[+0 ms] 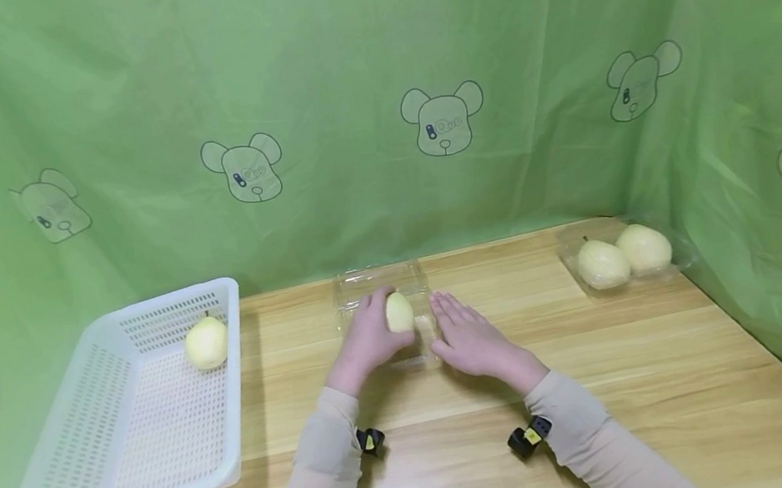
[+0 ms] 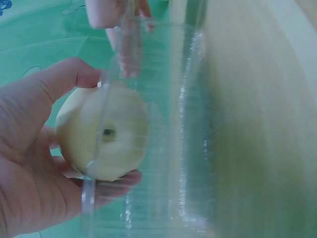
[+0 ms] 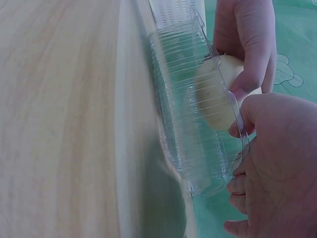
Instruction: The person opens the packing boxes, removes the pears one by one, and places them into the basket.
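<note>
My left hand (image 1: 370, 336) grips a pale yellow pear (image 1: 399, 312), with thumb and fingers around its sides. The pear is partly within a clear plastic clamshell box (image 3: 173, 106), whose transparent wall stands in front of its lower part in both wrist views. Whether the pear touches the box floor, I cannot tell. My right hand (image 1: 477, 342) lies along the box's right side with fairly straight fingers. Its thumb is at the box rim in the right wrist view, and the other fingers are outside the wall.
A white perforated plastic basket (image 1: 238, 435) stands at the left, with one pear (image 1: 207, 343) in its far right corner. At the back right, two pears (image 1: 602, 264) sit in another clear plastic box (image 1: 572, 238). Green cloth (image 1: 332, 50) hangs behind the wooden table (image 1: 455, 470).
</note>
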Motion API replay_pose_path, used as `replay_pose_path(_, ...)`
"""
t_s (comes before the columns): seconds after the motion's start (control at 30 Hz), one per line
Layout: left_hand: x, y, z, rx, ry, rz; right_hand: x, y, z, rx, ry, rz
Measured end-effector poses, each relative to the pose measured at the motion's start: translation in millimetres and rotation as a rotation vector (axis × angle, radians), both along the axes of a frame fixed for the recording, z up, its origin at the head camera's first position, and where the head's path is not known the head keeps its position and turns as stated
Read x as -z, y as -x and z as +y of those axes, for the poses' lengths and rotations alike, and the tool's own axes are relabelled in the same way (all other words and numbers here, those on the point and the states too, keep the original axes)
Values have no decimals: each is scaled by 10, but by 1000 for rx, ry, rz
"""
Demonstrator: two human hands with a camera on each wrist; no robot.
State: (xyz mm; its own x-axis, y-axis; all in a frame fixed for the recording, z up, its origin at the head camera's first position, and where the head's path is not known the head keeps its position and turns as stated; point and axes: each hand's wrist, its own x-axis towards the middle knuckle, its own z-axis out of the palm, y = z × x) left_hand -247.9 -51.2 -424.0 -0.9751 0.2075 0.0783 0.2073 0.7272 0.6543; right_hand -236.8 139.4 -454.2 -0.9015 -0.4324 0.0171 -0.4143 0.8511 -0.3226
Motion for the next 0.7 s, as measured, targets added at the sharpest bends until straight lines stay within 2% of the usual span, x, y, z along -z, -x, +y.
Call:
replay_pose_path(0.23, -126, -18, -87, -24, -42, 33, 43, 22, 10, 3, 7, 1)
replay_pose_path(0.43, -173, -16, -165, -54, -92, 43, 85, 42, 15, 8, 4, -1)
replay_pose_path(0.7, -273, -14, -273, -91, -99, 34, 82, 41, 15, 4, 8, 1)
